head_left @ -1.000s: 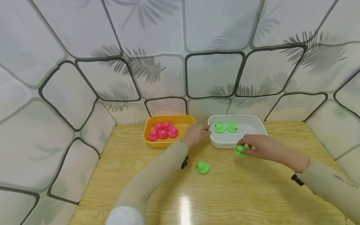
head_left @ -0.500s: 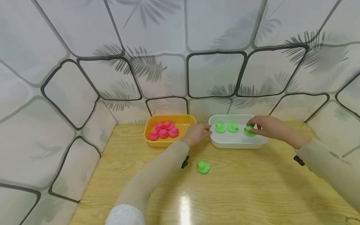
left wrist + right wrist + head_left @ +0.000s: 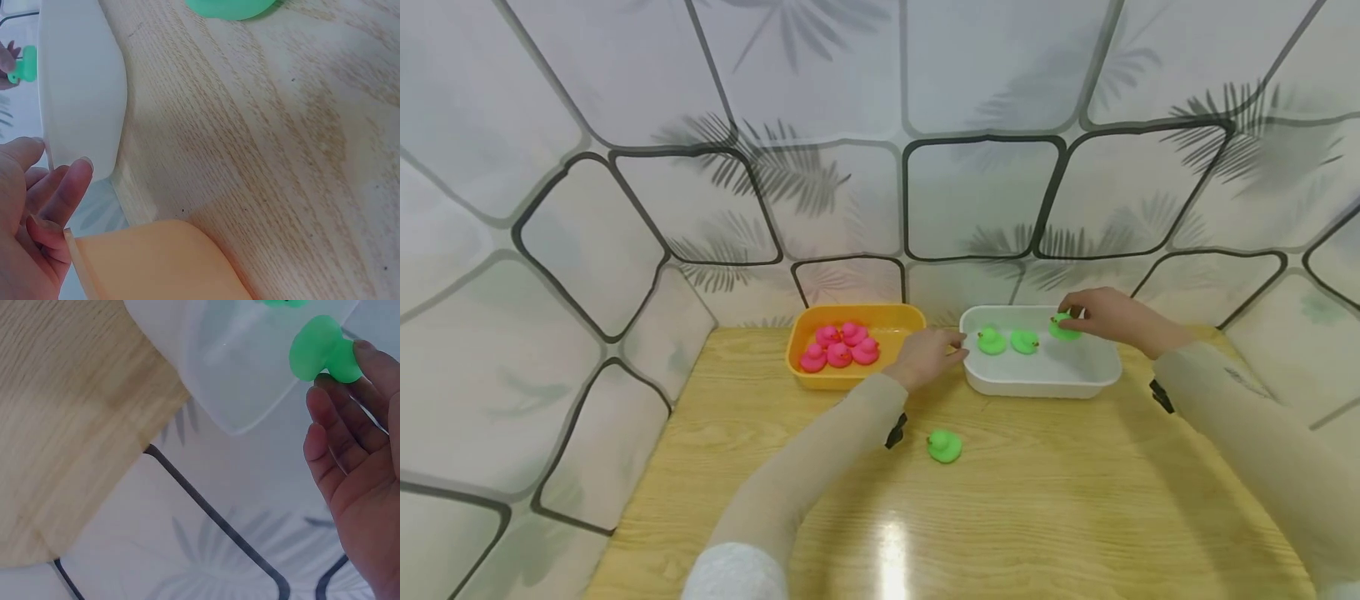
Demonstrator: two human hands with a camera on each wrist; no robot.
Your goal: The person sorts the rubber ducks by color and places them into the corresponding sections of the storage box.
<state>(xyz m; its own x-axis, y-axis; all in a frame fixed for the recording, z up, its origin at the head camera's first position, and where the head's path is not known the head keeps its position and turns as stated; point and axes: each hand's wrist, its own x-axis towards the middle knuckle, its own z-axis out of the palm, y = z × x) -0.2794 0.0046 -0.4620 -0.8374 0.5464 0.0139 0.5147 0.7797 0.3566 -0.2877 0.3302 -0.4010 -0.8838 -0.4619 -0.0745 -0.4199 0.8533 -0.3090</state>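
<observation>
My right hand (image 3: 1112, 315) pinches a green toy duck (image 3: 320, 350) by its head over the back right of the white tray (image 3: 1037, 388). Two other green ducks, one a green duck (image 3: 992, 342) at the left, sit inside that tray. At the tray's left end, my left hand (image 3: 922, 358) pinches its rim between thumb and finger; in the left wrist view a curled finger also lies against the orange tray's rim. One more green duck (image 3: 944, 447) stands on the table in front.
Left of the white tray stands the orange tray (image 3: 850, 383) with several pink ducks (image 3: 839, 355) in it. Both trays sit along the back of the wooden table (image 3: 1030, 508), against a patterned wall (image 3: 977, 200).
My right hand has carried the green duck from in front of the white tray up and back over its far right part. The left hand stays at the tray's rim.
</observation>
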